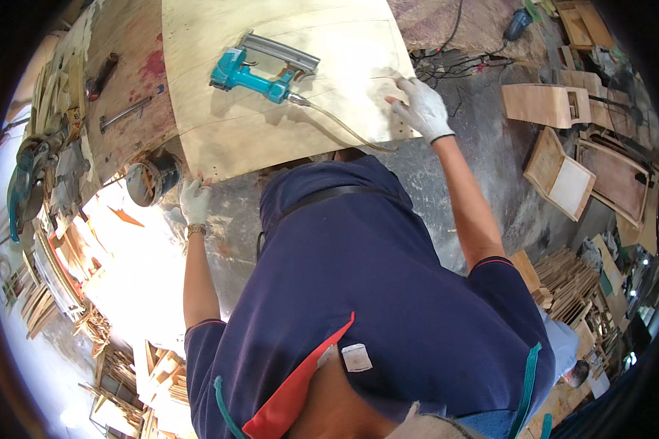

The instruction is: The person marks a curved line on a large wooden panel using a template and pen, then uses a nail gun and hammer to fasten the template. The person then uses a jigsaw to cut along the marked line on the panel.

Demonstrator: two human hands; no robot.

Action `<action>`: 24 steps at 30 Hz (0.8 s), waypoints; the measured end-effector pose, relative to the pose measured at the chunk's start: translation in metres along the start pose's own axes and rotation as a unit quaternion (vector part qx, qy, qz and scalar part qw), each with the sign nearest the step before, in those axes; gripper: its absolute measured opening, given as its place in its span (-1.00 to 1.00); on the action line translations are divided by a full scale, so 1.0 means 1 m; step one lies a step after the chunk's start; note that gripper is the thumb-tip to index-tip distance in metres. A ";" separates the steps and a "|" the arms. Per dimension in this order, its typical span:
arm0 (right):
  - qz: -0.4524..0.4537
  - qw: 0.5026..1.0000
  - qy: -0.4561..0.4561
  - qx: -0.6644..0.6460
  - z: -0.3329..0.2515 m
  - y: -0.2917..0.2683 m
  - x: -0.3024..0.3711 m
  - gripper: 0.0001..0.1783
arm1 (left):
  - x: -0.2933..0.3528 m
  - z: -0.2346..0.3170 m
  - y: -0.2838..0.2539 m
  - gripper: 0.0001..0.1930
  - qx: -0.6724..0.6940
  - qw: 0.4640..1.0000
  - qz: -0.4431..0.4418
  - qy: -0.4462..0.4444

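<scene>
A pale plywood sheet [271, 143] with faint curved pencil lines lies on the workbench in front of me. On it rests a teal and grey nail gun [252, 79], its air hose [344, 126] trailing to the right. My left hand [195, 201], in a white fingertip-less glove, is at the sheet's near left corner, its fingers closed at the edge. My right hand [422, 110], gloved the same way, lies over the sheet's right edge with thumb and fingers apart. Neither hand touches the nail gun.
Left on the stained bench are a dark-handled tool [102, 76] and a metal rod [126, 113]; a round can [152, 179] hangs by its edge. Wooden box parts [545, 105] and open frames [561, 175] stand right. Cables [458, 67] tangle beyond my right hand. Wood strips [564, 282] are stacked behind.
</scene>
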State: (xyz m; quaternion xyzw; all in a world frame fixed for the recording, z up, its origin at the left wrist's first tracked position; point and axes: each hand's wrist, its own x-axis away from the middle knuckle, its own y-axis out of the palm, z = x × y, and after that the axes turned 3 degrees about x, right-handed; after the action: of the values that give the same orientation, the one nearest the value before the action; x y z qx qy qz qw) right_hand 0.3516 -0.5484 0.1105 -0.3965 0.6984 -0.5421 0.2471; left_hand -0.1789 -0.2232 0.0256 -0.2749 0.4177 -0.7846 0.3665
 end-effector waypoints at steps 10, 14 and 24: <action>-0.082 0.996 -0.014 0.026 -0.229 0.053 -0.096 -0.01 | -0.045 -0.017 0.011 -0.51 0.128 0.958 0.026 -0.254; -0.115 0.969 0.072 0.209 -0.254 0.075 -0.117 0.19 | -0.053 0.025 0.028 -0.35 0.125 0.954 0.006 -0.271; -0.139 0.981 0.084 0.107 -0.291 0.089 -0.158 0.16 | -0.046 0.025 0.052 -0.31 0.210 0.943 0.057 -0.250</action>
State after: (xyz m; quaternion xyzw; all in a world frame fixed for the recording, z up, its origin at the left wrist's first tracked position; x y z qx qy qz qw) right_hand 0.1896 -0.2464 0.0969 -0.4143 0.5924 -0.6742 0.1511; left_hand -0.1160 -0.2176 -0.0119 -0.3543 0.1533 -0.7385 0.5528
